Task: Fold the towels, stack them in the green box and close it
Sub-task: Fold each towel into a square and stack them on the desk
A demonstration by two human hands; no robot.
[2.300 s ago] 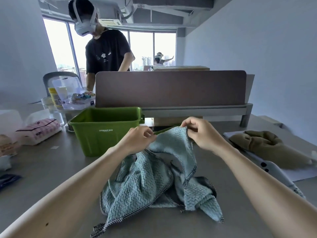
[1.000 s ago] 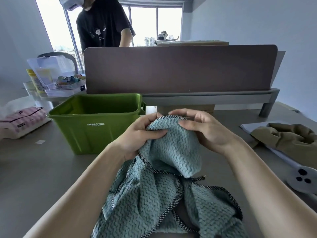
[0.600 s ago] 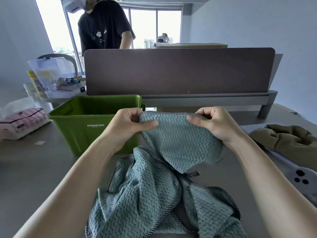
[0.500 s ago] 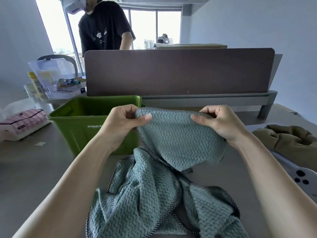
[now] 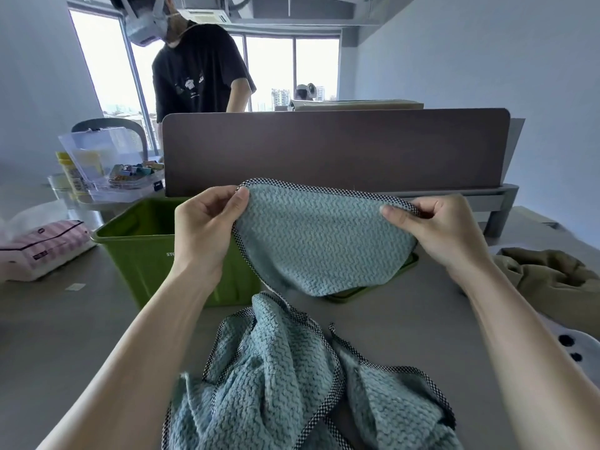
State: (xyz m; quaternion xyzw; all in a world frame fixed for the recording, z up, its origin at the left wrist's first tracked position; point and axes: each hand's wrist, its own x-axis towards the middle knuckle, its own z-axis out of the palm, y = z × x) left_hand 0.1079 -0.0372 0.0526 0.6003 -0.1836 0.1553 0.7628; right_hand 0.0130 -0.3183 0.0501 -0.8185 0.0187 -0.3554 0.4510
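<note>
Spread wider, left hand [image 5: 207,228] and right hand [image 5: 444,232] pinch teal towel [image 5: 321,241] above grey table [image 5: 65,326].

Grey table [image 5: 71,326] carries green box [image 5: 143,254], teal towel [image 5: 276,378], olive cloth [image 5: 552,280].

brown divider panel [image 5: 334,151], pink tissue pack [image 5: 42,246], person [image 5: 198,69]
</note>
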